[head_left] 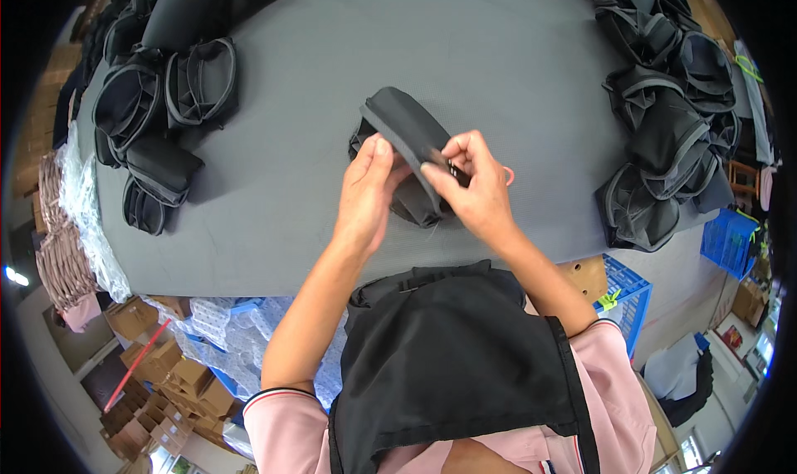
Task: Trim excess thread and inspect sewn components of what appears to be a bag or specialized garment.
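Observation:
Above the grey table, a black fabric pouch (408, 125) with grey piping is held tilted, its rounded panel facing up. My left hand (365, 188) grips its near left edge, fingers partly tucked behind the fabric. At the right edge of the pouch, my right hand (477, 183) is closed, thumb and fingers pinched together around a small dark tool (458, 173). A pink loop (509, 175) shows at the outer side of that hand and seems to belong to the tool. The tool's tip is blurred against the pouch, so its exact kind is unclear.
Several similar black pouches (202, 82) are heaped at the table's left, and more black pouches (664, 129) are piled at the right. Below the front edge are blue crates (635, 295), clear plastic wrap (232, 341) and cardboard boxes (187, 374). A black apron (457, 349) covers my front.

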`<action>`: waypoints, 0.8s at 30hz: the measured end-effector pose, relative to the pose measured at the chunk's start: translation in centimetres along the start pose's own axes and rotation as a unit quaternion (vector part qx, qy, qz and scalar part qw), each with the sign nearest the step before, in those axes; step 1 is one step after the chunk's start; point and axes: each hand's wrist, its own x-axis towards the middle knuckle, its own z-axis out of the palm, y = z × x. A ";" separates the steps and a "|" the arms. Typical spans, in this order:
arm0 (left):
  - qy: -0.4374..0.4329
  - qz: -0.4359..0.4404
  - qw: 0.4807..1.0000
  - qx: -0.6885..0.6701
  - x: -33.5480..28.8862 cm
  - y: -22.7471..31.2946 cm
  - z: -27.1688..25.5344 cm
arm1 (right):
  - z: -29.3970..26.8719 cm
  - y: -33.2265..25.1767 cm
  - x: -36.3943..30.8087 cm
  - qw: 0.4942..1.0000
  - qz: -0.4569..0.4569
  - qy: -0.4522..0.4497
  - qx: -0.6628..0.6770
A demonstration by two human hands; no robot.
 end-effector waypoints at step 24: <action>-0.086 -0.085 0.827 0.549 1.3 1.4 3.5 | -2.9 1.2 1.7 0.935 0.174 -0.077 0.300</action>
